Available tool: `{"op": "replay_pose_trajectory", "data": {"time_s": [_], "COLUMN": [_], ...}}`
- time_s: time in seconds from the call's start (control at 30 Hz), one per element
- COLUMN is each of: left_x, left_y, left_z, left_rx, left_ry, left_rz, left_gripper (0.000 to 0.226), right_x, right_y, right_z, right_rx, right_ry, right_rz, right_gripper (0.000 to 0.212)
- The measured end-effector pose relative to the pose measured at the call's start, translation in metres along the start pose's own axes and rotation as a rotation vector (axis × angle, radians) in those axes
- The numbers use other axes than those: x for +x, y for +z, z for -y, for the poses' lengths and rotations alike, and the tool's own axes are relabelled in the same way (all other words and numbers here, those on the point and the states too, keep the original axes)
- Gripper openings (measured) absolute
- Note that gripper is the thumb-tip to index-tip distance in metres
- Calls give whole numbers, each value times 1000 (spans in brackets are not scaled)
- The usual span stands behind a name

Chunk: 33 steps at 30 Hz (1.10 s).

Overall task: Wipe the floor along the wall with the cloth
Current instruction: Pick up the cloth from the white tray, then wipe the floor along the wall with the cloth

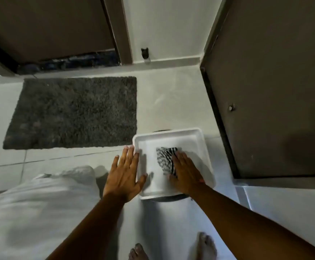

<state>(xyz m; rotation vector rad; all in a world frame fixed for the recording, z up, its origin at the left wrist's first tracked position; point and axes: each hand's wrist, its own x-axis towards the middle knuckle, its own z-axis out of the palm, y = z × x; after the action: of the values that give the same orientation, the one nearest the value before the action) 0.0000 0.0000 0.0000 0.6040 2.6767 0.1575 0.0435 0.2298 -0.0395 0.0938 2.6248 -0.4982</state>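
Observation:
A black-and-white patterned cloth (165,158) lies inside a white square tub (203,143) on the pale tiled floor. My right hand (185,173) rests flat on the cloth's right part, fingers stretched out and pressing down, not curled around it. My left hand (125,172) hovers flat and spread at the tub's left rim, holding nothing. The white wall (168,29) with its skirting runs across the far side of the floor.
A dark grey doormat (74,113) lies left of the tub before a brown door (45,25). Another brown door (276,91) stands open on the right. A small black doorstop (145,52) sits at the wall base. My bare feet (205,244) are below the tub.

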Motion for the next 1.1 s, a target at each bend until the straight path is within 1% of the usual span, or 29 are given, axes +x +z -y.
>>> {"op": "replay_pose_trajectory", "data": {"time_s": [0.13, 0.17, 0.33, 0.53, 0.63, 0.7, 0.8, 0.87, 0.93, 1.0, 1.07, 1.1], "left_x": [26, 30, 40, 37, 36, 34, 26, 14, -3, -22, -42, -48], "left_y": [33, 41, 57, 54, 45, 37, 28, 28, 36, 58, 100, 123], "left_z": [6, 6, 9, 5, -4, -16, -49, -82, -118, -156, -189, -201], "left_rx": [34, 25, 7, 25, 58, 69, 51, 7, -61, -138, -163, -161], "left_ry": [42, 48, 59, 83, 124, 149, 196, 256, 315, 409, 509, 543], "left_rz": [-57, -60, -93, -112, -135, -162, -190, -206, -215, -220, -204, -181], "left_gripper": [84, 84, 86, 85, 85, 84, 82, 80, 78, 75, 75, 75], "right_x": [38, 43, 44, 41, 32, 18, -25, -71, -123, -179, -230, -249], "right_y": [38, 46, 60, 46, 36, 23, -2, -9, 6, 45, 100, 127], "right_z": [-6, -8, -18, -21, -23, -26, -38, -54, -76, -109, -142, -157], "right_rx": [-49, -55, 52, 80, 142, 202, 310, 383, 404, 414, 426, 414], "right_ry": [-9, -22, -39, -47, -19, 40, 161, 211, 260, 402, 552, 610], "right_rz": [-6, -20, -128, -137, -235, -354, -577, -715, -828, -851, -805, -759], "right_gripper": [94, 96, 77, 74, 71, 69, 68, 60, 51, 57, 74, 79]}}
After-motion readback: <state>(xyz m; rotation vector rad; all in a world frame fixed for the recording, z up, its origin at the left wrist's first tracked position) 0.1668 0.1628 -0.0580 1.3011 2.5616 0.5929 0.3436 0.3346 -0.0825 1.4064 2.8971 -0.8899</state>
